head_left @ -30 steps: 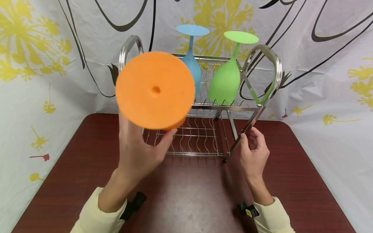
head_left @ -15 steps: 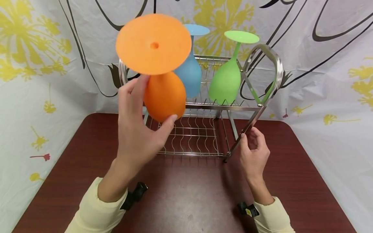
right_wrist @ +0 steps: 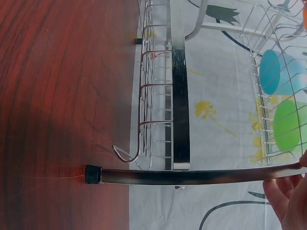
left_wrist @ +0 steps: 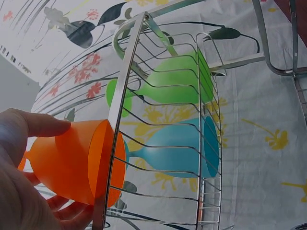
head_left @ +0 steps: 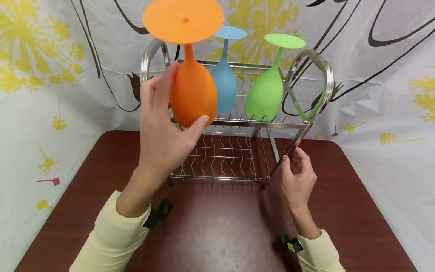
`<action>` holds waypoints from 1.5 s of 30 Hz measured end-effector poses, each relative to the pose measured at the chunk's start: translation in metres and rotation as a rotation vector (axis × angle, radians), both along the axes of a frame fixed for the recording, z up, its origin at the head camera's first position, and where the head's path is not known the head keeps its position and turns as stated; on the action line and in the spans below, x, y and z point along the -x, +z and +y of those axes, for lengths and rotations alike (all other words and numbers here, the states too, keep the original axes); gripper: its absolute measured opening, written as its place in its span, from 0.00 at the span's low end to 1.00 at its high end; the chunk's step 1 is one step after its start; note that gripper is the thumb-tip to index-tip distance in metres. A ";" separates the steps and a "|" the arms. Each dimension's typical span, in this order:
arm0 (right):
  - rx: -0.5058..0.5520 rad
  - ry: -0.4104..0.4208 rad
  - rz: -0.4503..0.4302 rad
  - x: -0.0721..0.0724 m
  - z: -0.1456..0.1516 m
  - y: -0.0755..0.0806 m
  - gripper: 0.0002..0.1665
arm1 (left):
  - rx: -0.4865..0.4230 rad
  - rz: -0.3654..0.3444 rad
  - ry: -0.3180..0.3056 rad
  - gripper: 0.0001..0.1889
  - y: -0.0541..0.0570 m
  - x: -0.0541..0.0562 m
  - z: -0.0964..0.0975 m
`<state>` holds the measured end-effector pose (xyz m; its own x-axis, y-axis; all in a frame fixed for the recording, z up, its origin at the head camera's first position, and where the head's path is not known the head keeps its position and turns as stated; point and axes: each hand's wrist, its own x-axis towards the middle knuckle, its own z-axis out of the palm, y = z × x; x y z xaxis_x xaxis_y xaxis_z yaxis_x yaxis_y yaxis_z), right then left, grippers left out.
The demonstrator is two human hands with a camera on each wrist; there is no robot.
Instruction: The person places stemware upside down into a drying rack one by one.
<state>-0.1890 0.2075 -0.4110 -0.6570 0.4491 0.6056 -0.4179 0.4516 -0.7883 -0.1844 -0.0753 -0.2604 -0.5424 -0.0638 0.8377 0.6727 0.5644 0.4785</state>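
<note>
My left hand (head_left: 166, 124) grips the bowl of an orange wine glass (head_left: 193, 92), upside down with its round foot uppermost. In the left wrist view the orange glass's open rim (left_wrist: 106, 165) is right at the front rail of a metal dish rack (left_wrist: 125, 91). Blue and green wine glasses stand inverted on the rack's upper tier, the blue one (head_left: 225, 85) just right of the orange one and the green one (head_left: 266, 92) further right. My right hand (head_left: 299, 181) pinches the rack's right front leg (right_wrist: 216, 176) between thumb and fingers.
The lower tier (head_left: 221, 155) of the rack has wavy wire dividers. Curved metal handles rise at both ends, the right one (head_left: 327, 81) beside the green glass. A dark red table (head_left: 217, 226) lies below, with a patterned white sheet (head_left: 391, 113) behind.
My left hand has raised the orange glass and carried it forward to the upper tier's front left, tipping it so its bowl shows. My right hand stays on the rack leg.
</note>
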 end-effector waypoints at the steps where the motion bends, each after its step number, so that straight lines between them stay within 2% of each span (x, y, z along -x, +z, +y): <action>1: -0.002 -0.005 0.001 -0.002 -0.002 0.003 0.17 | 0.000 -0.005 0.008 0.40 0.001 0.002 0.000; 5: -0.006 -0.016 0.007 -0.006 -0.007 0.011 0.17 | -0.015 -0.045 0.050 0.41 0.005 0.009 0.003; 11: -0.013 -0.010 0.012 0.002 0.003 -0.004 0.17 | -0.044 -0.179 0.116 0.42 0.014 0.016 0.006; 16: -0.029 -0.010 0.032 0.004 0.005 -0.008 0.16 | -0.026 -0.260 0.152 0.42 0.015 0.022 0.007; 21: -0.050 -0.004 0.043 0.003 0.004 -0.008 0.16 | -0.015 -0.271 0.179 0.41 0.011 0.028 0.007; 28: -0.039 -0.014 0.062 0.005 0.004 -0.010 0.16 | 0.038 -0.281 0.277 0.42 0.013 0.037 0.012; 32: -0.044 -0.019 0.065 0.005 0.004 -0.010 0.16 | 0.068 -0.325 0.326 0.42 0.016 0.041 0.014; 45: -0.043 -0.023 0.059 0.005 0.004 -0.010 0.16 | 0.151 -0.453 0.363 0.45 0.020 0.049 0.018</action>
